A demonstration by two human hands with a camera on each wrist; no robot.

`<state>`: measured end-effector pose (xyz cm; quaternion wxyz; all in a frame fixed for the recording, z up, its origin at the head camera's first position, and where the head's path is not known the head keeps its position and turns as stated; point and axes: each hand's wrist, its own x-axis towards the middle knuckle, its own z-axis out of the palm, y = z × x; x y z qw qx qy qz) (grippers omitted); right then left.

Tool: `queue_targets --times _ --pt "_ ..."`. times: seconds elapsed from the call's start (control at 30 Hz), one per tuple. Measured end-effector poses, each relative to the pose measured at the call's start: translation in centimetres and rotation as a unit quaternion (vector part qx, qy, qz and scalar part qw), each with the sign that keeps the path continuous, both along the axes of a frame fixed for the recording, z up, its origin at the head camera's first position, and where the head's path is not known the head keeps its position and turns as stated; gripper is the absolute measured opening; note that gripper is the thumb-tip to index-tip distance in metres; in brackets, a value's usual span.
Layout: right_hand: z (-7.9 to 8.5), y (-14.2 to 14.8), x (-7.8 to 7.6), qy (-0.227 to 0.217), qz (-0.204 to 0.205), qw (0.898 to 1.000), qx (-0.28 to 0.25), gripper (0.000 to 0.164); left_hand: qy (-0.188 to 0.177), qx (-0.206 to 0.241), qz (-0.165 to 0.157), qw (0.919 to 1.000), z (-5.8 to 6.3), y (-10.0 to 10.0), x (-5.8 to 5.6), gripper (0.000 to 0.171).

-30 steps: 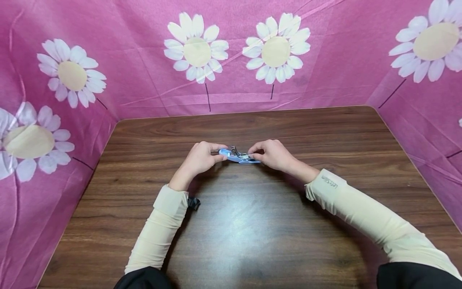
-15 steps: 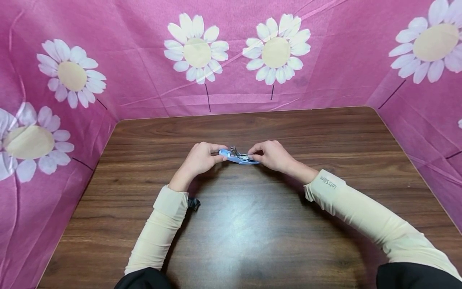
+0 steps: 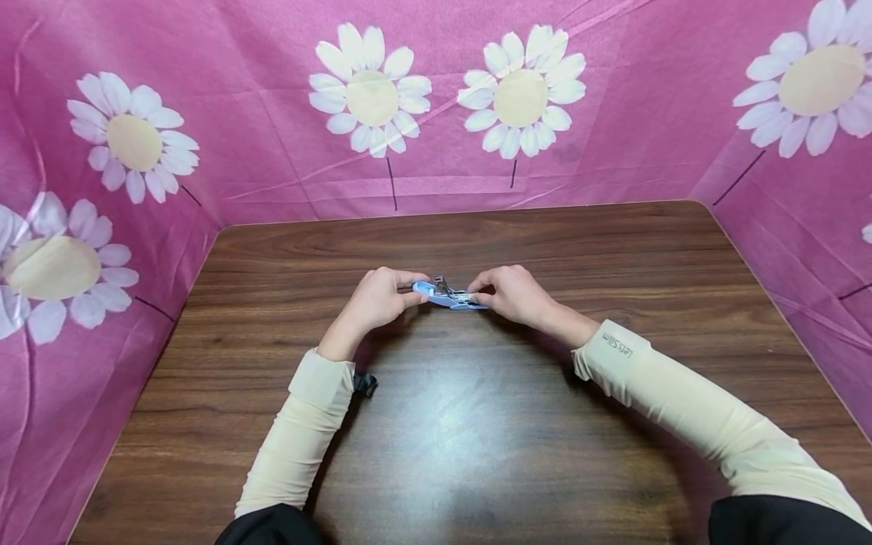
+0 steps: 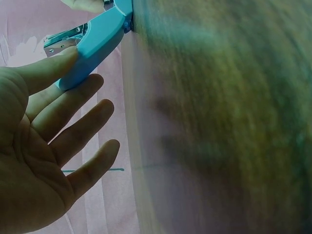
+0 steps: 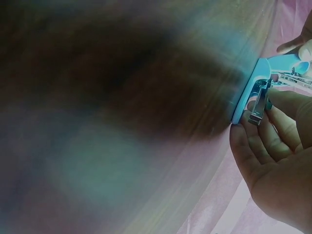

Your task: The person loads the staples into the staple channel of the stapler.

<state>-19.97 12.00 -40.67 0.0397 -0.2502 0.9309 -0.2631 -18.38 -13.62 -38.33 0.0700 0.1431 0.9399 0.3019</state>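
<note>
A light blue stapler (image 3: 446,297) is spread open between the two hands, just above or on the table; its metal parts show, one dark metal piece tilting up near its middle. With thumb and forefinger my left hand (image 3: 378,300) pinches its left end, and in the left wrist view the blue cover (image 4: 100,41) runs up from that grip while the other fingers of the hand spread free. At the other end my right hand (image 3: 519,294) grips the base and metal channel (image 5: 258,107), the thumb on the metal. My fingertips hide part of both ends.
The brown wood-grain table (image 3: 450,446) spreads around the hands. A pink cloth (image 3: 266,113) with white daisies rises along its back and sides. A small black item (image 3: 365,384) sits by the left wrist.
The right hand has shifted very slightly at the stapler's right end. The left hand and the stapler stay almost in place.
</note>
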Motion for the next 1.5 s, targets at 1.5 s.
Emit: queue_targets --times 1.5 --pt "-0.04 0.47 0.03 0.025 0.026 0.999 0.022 0.018 -0.003 0.002 -0.002 1.0000 -0.20 0.01 -0.06 0.030"
